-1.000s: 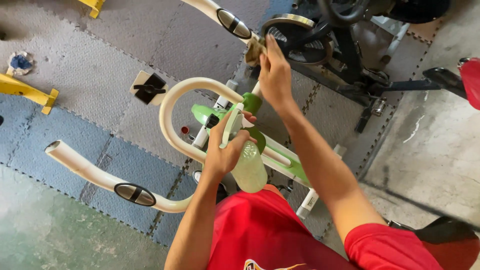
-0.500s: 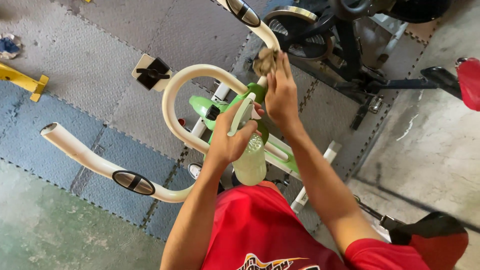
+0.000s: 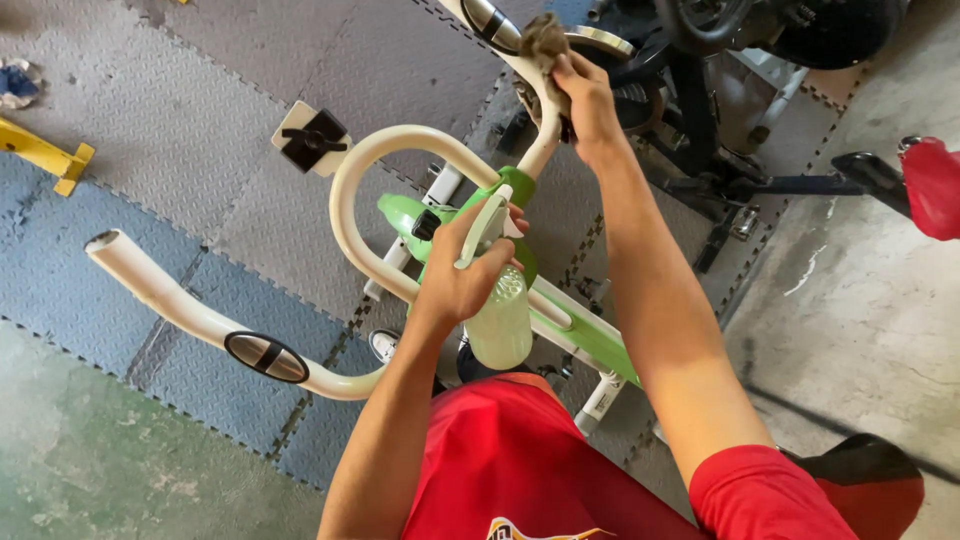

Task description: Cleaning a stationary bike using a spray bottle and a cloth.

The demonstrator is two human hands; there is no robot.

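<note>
Seemingly cloth under right grip.

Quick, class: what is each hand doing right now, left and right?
Left hand: closed around a pale green spray bottle.
Right hand: closed on a brown cloth, pressed against the cream handlebar.

curved handlebar around spray bottle

Grey foam floor mats, yellow stand
</note>
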